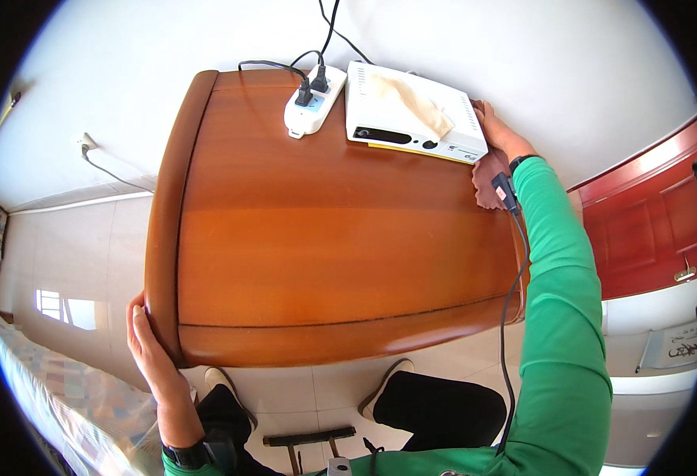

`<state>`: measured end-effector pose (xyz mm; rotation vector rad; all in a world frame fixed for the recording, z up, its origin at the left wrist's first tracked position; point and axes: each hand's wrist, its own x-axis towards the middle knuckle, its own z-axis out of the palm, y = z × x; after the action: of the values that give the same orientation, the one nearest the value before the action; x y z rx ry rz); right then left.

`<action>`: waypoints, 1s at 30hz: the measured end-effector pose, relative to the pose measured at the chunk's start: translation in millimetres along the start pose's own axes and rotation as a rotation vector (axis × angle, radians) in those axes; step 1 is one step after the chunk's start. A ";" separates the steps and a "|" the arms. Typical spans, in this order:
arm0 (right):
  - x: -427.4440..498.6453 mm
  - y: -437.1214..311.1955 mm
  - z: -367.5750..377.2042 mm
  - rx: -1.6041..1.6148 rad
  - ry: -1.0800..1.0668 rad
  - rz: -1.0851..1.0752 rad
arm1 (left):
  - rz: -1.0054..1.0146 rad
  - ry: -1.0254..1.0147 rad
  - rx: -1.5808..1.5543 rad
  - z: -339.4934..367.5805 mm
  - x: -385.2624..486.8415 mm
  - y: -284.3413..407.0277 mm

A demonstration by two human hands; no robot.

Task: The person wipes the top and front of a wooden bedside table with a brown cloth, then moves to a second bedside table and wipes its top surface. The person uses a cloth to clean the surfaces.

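A wooden tabletop (330, 250) with rounded, raised edges lies before me. Against its left edge, near the front corner, rests my left hand (161, 363); whether its fingers curl around the edge is hidden. At the back right, my right hand (497, 128) reaches beside a white box-shaped device (408, 89) with a dark front panel. A dusty-pink cloth (491, 178) is bunched in and under that hand, spreading below the wrist over the tabletop's right side. On the device lies a beige strip (414, 104), perhaps cloth or paper. Something yellow shows beneath its front edge.
A white power strip (314, 102) with two black plugs sits left of the device. Its cords run up the white wall. A black cable with a connector (505, 193) hangs along my right sleeve. A covered bed (74, 392) is at left, a red door (646, 214) at right.
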<state>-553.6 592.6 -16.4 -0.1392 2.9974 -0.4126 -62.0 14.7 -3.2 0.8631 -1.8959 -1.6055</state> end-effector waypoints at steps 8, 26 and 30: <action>-9.3 -49.2 -19.7 0.754 -0.190 0.341 | -0.013 0.033 0.052 -1.4 4.0 -1.3; -173.9 -66.3 0.9 -0.108 0.251 0.245 | 0.049 -0.006 -0.126 1.4 6.3 -13.6; -239.4 -65.8 10.0 -0.155 0.266 0.306 | 0.071 0.029 -0.036 2.1 3.7 -12.2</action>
<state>-310.6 552.2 15.7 0.3876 3.2305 -0.1783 -64.2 12.0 -15.7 0.7906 -1.8509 -1.5719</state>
